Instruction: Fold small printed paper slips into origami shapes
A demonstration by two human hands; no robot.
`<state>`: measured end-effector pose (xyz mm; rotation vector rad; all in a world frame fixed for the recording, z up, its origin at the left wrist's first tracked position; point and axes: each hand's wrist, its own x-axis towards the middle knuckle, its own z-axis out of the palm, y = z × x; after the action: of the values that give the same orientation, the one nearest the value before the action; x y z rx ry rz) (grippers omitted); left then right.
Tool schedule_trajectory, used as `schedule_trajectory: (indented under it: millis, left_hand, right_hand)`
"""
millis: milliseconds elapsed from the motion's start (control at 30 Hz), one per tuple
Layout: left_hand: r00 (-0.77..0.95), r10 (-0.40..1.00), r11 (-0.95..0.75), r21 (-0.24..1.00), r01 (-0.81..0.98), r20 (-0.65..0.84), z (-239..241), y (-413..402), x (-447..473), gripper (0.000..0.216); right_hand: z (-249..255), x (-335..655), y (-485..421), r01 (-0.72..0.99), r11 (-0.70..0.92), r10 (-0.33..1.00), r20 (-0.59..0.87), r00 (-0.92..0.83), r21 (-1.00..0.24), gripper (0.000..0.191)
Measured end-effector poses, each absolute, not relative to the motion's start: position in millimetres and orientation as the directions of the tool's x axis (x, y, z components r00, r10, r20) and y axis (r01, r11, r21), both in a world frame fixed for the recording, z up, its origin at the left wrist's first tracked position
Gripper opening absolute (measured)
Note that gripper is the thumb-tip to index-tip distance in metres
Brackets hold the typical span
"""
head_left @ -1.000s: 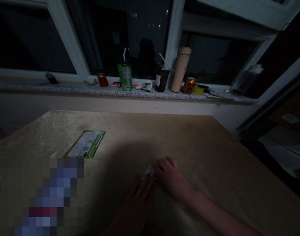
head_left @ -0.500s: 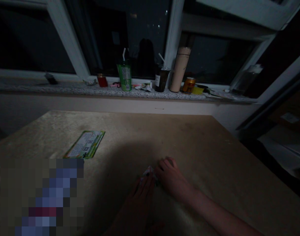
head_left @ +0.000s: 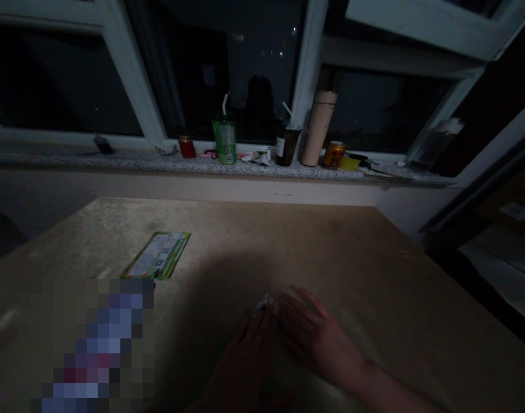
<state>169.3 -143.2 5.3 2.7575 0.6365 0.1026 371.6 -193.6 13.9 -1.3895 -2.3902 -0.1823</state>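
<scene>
A small pale patterned piece [head_left: 266,300], perhaps folded paper, lies on the brown tabletop [head_left: 331,246]. My left hand [head_left: 250,344] rests over it with fingers stretched flat, covering most of it. Just to the right, my right hand [head_left: 316,335] has its fingers extended toward the piece, their tips at its right edge and blurred. Whether they touch it I cannot tell in this dim light.
A green and white printed packet [head_left: 156,255] lies on the table at left, beside a pixelated bluish area. Along the windowsill stand a green cup [head_left: 225,140], a dark cup with a straw [head_left: 287,146], a pink flask [head_left: 319,129] and an orange can [head_left: 334,155].
My right hand has gone from curled fingers to stretched ones and come slightly nearer the camera. My left hand stays on the piece. The whole view has shifted a little.
</scene>
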Motion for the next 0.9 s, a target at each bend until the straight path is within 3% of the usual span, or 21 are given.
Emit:
schedule_trajectory:
  millis: [200, 367, 533, 767, 900]
  left_hand:
    - [0.884, 0.467, -0.843, 0.294, 0.451, -0.015, 10, -144, 170, 0.094]
    - [0.866, 0.501, -0.832, 0.279, 0.479, 0.008, 6, -143, 159, 0.089]
    - [0.872, 0.489, -0.839, 0.268, 0.474, -0.013, 12, -138, 149, 0.078]
    - [0.879, 0.476, -0.846, 0.289, 0.448, 0.033, 10, -135, 146, 0.084]
    - [0.878, 0.477, -0.844, 0.300, 0.444, 0.044, 11, -134, 143, 0.076]
  right_hand:
    - [17, 378, -203, 0.877, 0.433, 0.896, 0.213, -0.391, -0.211, 0.049]
    - [19, 380, -205, 0.863, 0.417, 0.907, 0.199, -0.372, -0.284, 0.051]
    - [18, 381, -206, 0.854, 0.418, 0.907, 0.192, -0.374, -0.310, 0.052]
    - [17, 382, -208, 0.858, 0.416, 0.908, 0.184, -0.375, -0.303, 0.056]
    - [18, 382, -209, 0.857, 0.421, 0.905, 0.198, -0.376, -0.296, 0.056]
